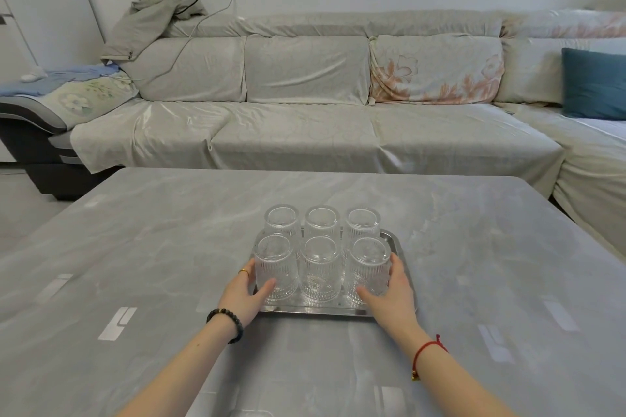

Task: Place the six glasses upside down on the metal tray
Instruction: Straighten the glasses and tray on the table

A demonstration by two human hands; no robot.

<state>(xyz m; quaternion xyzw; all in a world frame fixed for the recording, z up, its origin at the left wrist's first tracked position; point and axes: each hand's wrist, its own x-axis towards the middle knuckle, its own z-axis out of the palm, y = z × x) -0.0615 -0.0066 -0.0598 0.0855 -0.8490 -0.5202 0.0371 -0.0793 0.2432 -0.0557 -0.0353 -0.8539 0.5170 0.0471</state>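
A long sofa [305,105] under pale covers fills the back of the room, with a teal cushion [596,83] at its right end. In front of it lies the grey marbled tabletop [152,230], and near its front edge sits the metal tray [315,310]. All six glasses [320,267] stand on the tray upside down, bases up, in two rows of three, packed close; whether neighbours touch cannot be told.

The left hand [242,298] cups the near-left glass [275,267], its fingers [266,288] spread around the ribbed wall. The right hand [389,291] does the same at the near-right glass [369,267], thumb in front, the other fingers curled behind. Neither glass looks lifted.

The task appears all but done. The risk now is in letting go: a hand drawn back carelessly could drag a glass against its neighbour and chip a rim, or tip it over the tray's low lip. A push on both outer glasses could also slide the tray.

No brand, label or writing can be read anywhere.
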